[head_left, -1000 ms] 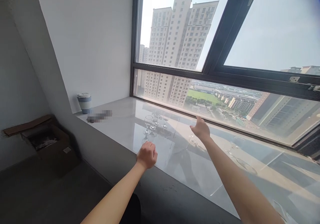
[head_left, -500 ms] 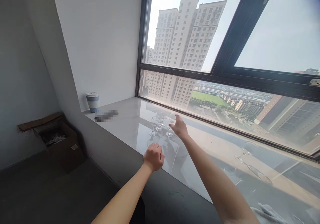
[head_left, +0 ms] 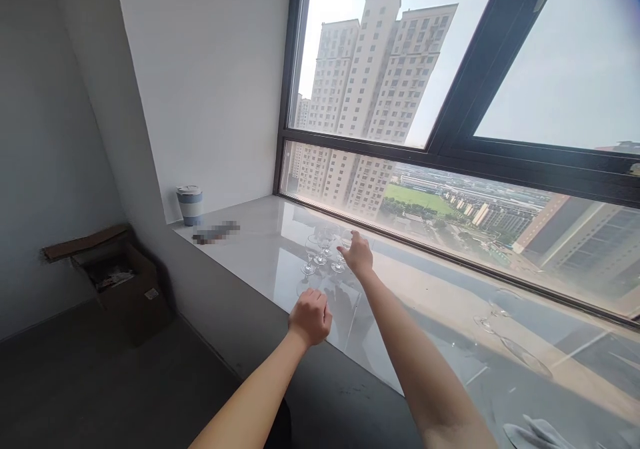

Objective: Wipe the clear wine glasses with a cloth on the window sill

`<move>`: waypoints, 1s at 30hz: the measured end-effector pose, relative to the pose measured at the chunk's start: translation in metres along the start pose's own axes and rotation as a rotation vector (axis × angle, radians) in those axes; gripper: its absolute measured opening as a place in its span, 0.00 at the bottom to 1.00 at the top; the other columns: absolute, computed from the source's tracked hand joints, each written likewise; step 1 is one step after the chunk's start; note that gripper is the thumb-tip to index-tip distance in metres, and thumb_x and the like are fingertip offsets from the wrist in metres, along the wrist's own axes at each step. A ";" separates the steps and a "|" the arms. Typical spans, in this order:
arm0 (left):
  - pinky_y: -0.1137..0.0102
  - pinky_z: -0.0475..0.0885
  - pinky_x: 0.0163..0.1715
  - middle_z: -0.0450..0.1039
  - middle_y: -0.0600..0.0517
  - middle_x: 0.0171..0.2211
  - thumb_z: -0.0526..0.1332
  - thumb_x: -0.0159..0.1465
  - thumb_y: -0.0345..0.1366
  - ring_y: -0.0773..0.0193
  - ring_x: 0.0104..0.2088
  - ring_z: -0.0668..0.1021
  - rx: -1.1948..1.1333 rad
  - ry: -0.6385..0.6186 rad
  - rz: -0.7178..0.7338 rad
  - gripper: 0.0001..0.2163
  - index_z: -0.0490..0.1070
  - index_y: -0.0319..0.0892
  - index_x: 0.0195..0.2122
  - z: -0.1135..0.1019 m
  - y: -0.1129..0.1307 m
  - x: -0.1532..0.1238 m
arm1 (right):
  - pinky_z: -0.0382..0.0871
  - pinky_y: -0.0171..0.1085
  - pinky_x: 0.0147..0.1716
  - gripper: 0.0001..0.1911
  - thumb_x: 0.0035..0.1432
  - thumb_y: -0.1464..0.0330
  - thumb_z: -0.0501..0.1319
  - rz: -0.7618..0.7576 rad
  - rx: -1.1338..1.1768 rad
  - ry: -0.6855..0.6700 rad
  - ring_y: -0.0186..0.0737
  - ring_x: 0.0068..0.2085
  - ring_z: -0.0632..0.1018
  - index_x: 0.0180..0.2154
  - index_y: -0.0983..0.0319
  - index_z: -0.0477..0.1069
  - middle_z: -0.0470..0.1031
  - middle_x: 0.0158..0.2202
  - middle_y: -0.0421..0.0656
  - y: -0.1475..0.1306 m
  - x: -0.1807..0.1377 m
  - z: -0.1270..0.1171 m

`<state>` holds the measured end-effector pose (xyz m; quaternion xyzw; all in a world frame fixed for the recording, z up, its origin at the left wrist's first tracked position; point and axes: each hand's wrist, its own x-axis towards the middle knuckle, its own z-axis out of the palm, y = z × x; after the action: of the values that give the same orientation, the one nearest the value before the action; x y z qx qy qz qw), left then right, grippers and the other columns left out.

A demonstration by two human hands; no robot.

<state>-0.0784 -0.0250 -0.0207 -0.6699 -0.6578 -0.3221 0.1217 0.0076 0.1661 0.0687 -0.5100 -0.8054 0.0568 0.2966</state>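
Right hand: reached forward over the windowsill; the right hand (head_left: 358, 255) has its thumb and forefinger parted and curved, just beside a clear stemmed glass (head_left: 338, 267). Whether the fingers grip its bowl cannot be told.
Nearest glass: upright, its round foot on the pale, glossy windowsill (head_left: 253, 255); the bowl is faint against the glare and close to the right thumb.
Left hand: fingers folded into a loose fist; the left hand (head_left: 310, 317) is at the front edge of the windowsill, back of the hand upward, palm hidden.
Glass group: more clear stemmed glasses (head_left: 320, 259) stand close together to the left of the right hand; they overlap, so the count is uncertain.
Lone glass: another stemmed glass (head_left: 484, 323) stands well apart to the right, in sunlight.
Far left end: a lidded blue-and-white cup (head_left: 190, 206) stands near the wall, beside a pixelated patch (head_left: 216, 232).
Lower right corner: a pale cloth (head_left: 537, 432), partly cut off.
Floor, left: an open cardboard box (head_left: 131, 309).
Behind: a dark-framed window (head_left: 345, 139) onto a high-rise building (head_left: 373, 69).
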 end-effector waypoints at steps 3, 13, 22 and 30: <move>0.63 0.65 0.37 0.68 0.48 0.30 0.52 0.61 0.31 0.58 0.34 0.69 0.000 0.000 0.001 0.06 0.65 0.43 0.28 0.001 0.000 0.000 | 0.66 0.43 0.46 0.32 0.57 0.58 0.61 -0.016 0.040 0.030 0.51 0.57 0.65 0.59 0.60 0.53 0.69 0.52 0.51 0.002 -0.002 0.002; 0.64 0.65 0.36 0.67 0.48 0.29 0.52 0.61 0.30 0.59 0.34 0.69 0.006 0.009 0.004 0.07 0.65 0.42 0.27 0.001 0.000 0.000 | 0.68 0.40 0.44 0.31 0.56 0.60 0.60 0.041 0.264 0.042 0.45 0.47 0.74 0.58 0.61 0.53 0.69 0.51 0.50 0.015 -0.014 0.008; 0.64 0.65 0.34 0.67 0.48 0.28 0.51 0.61 0.29 0.59 0.34 0.69 0.008 -0.002 0.007 0.08 0.65 0.43 0.27 0.000 -0.001 0.000 | 0.68 0.40 0.40 0.27 0.58 0.58 0.55 0.064 0.108 0.075 0.46 0.51 0.71 0.58 0.57 0.54 0.67 0.54 0.48 0.031 -0.038 -0.010; 0.64 0.65 0.36 0.68 0.48 0.29 0.51 0.62 0.29 0.58 0.35 0.69 0.012 -0.021 0.024 0.08 0.65 0.43 0.27 0.001 -0.002 0.002 | 0.58 0.49 0.51 0.22 0.57 0.62 0.52 0.286 -0.367 0.500 0.55 0.55 0.63 0.52 0.62 0.61 0.67 0.51 0.53 0.155 -0.050 -0.127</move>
<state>-0.0802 -0.0228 -0.0212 -0.6804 -0.6528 -0.3097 0.1227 0.2123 0.1700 0.0904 -0.6607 -0.6250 -0.1748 0.3771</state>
